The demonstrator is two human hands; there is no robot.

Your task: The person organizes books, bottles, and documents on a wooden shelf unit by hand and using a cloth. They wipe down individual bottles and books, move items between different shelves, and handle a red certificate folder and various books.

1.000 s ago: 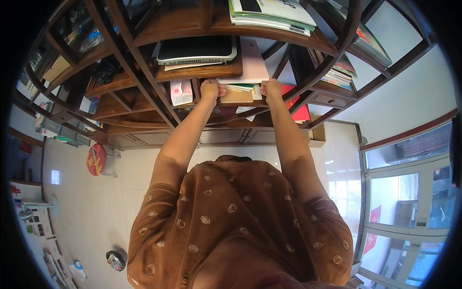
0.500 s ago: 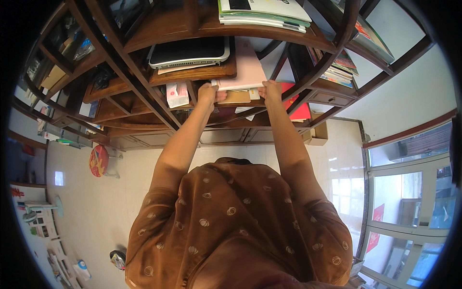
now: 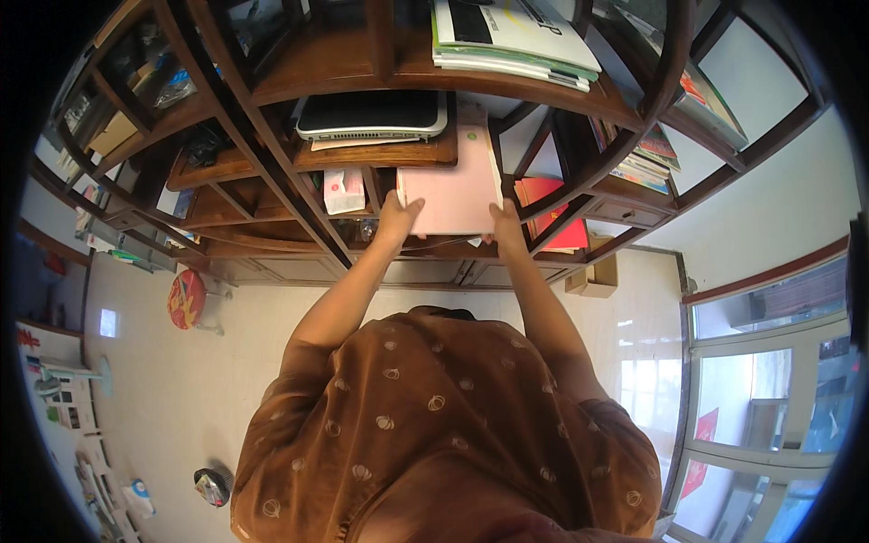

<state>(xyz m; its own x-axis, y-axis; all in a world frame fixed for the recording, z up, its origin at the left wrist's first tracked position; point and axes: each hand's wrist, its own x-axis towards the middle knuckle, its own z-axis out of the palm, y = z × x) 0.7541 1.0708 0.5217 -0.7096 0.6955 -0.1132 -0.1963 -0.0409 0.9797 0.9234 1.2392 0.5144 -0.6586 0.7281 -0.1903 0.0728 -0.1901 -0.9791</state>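
Now both hands, left hand [image 3: 396, 217] and right hand [image 3: 504, 220], grip the pink folder [image 3: 450, 185] by its near corners at the wooden shelf [image 3: 380, 156]; keep it level, fingers firmly closed on it.

A dark wooden shelf unit [image 3: 362, 68] carries everything. Above the pink folder [image 3: 450, 185] lies a closed laptop [image 3: 371, 115]; higher right, a stack of magazines [image 3: 511, 36]. Right of the folder lie red books [image 3: 552, 213]; left, what looks like a small box [image 3: 342, 190].
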